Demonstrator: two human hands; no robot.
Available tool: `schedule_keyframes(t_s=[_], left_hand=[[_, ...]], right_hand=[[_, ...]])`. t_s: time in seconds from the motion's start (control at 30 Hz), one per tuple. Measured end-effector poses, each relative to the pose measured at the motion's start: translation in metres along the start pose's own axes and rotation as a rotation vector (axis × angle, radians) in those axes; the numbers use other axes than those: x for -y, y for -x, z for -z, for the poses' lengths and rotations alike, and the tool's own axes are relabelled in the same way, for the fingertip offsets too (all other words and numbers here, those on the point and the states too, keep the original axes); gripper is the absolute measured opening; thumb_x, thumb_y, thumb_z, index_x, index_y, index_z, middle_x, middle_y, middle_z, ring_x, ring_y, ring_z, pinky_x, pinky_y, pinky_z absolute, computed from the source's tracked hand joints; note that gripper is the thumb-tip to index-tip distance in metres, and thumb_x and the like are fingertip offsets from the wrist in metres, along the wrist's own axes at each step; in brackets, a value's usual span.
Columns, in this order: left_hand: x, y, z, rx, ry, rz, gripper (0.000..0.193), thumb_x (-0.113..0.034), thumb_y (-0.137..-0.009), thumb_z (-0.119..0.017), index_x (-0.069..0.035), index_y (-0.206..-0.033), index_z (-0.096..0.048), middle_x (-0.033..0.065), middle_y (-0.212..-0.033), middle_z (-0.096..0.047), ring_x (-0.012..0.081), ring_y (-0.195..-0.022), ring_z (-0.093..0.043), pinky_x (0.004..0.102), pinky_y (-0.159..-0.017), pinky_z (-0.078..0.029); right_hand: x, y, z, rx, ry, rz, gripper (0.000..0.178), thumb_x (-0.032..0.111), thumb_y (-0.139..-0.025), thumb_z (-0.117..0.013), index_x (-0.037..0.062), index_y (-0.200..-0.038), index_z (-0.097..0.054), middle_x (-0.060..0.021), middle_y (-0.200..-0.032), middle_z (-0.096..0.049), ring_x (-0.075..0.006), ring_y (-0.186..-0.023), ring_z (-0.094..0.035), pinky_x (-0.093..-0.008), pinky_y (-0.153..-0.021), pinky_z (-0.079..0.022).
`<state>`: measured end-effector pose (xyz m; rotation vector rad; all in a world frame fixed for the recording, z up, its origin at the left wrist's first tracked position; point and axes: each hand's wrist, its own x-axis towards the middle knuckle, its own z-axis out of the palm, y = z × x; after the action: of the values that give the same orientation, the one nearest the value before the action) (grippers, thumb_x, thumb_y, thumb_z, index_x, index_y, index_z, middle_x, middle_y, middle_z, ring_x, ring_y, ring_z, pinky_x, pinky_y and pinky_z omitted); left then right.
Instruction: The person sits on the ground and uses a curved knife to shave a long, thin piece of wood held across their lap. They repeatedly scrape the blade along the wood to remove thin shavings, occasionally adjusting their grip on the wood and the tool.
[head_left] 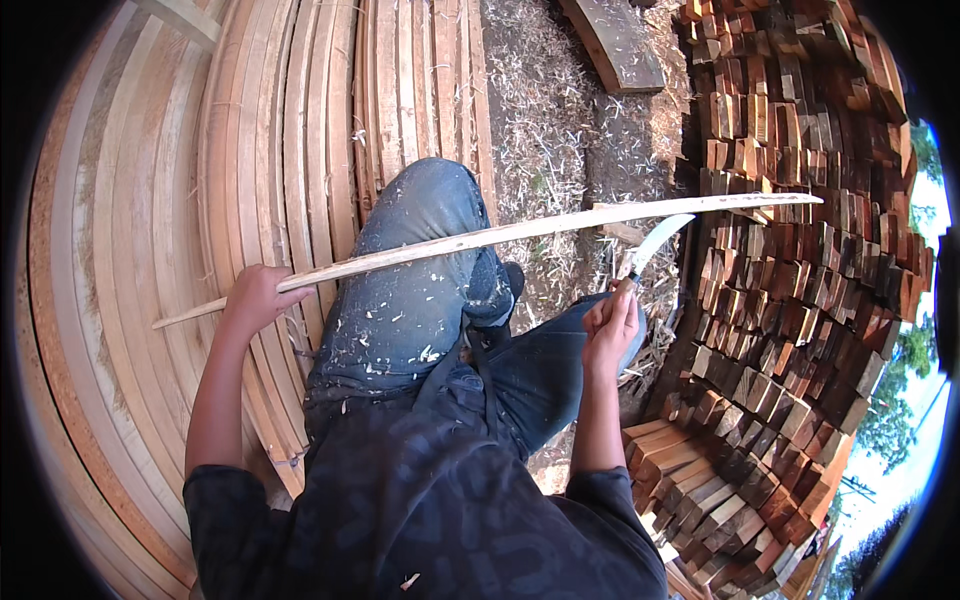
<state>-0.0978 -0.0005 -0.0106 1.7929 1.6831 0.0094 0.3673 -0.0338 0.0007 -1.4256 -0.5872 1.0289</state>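
A long, thin, pale wooden strip [480, 238] lies across my raised left thigh, its narrow end to the left and its far end reaching to the right. My left hand [258, 298] is closed round the strip near that narrow end. In my right hand [610, 326] is a knife [660, 240] with a curved, light blade, gripped by its handle. The blade points up and to the right, just below the strip; whether it touches the wood I cannot tell. Wood shavings dot my jeans [385, 320].
Long planks [250, 130] lie side by side on the left, beneath me. A tall stack of cut timber [780, 290] rises at the right, its ends facing me. Shavings cover the ground [540, 130] between them. A dark board [620, 50] lies at the far side.
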Motion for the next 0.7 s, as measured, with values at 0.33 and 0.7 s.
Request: schedule_keyframes(t_s=[0.33,0.7], left_hand=[[0.003,-0.007,-0.002,-0.003,-0.041,-0.045,0.049,-0.046,-0.076,-0.071,0.001,-0.067,-0.062,0.0203,-0.06,-0.056,0.0382,-0.061,-0.056,0.0445,-0.06,-0.044],[0.008,-0.003,-0.004,-0.035,-0.042,-0.082,0.051,-0.049,-0.076,-0.07,0.001,-0.068,-0.063,0.0207,-0.06,-0.055,0.0389,-0.059,-0.055,0.0448,-0.058,-0.043]], right_hand=[[-0.011,0.009,-0.003,0.308,0.314,-0.124,0.028,0.025,-0.101,-0.045,0.0012,-0.112,-0.054,0.0049,-0.058,-0.035,-0.0038,-0.046,-0.032,-0.019,-0.042,-0.024],[-0.002,-0.007,0.003,0.431,0.485,-0.017,0.028,0.026,-0.101,-0.046,0.0013,-0.11,-0.055,0.0043,-0.058,-0.038,-0.0036,-0.047,-0.034,-0.0195,-0.042,-0.025]])
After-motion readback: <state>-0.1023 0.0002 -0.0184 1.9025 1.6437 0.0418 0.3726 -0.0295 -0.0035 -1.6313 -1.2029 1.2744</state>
